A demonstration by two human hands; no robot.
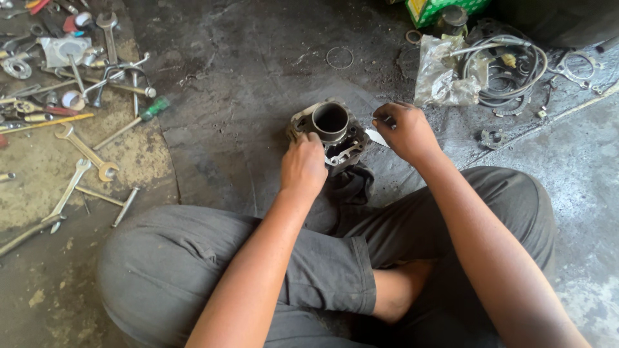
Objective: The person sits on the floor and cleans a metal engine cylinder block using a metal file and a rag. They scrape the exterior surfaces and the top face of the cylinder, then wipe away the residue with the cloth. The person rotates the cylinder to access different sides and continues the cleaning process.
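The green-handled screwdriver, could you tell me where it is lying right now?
In the head view, the green-handled screwdriver lies on the floor to the person's left, between the pile of spanners and the engine cylinder.

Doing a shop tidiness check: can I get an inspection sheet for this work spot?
Surface: dark, grimy concrete floor.
Job's things: metal engine cylinder on a dark rag; thin flat blade.
Clutter: spanners, green-handled screwdriver, crumpled plastic bag, loose ring.
Hands: left hand steadies the cylinder; right hand grips the blade.
Cables: coiled cable.
Surroundings: green box at the top edge.
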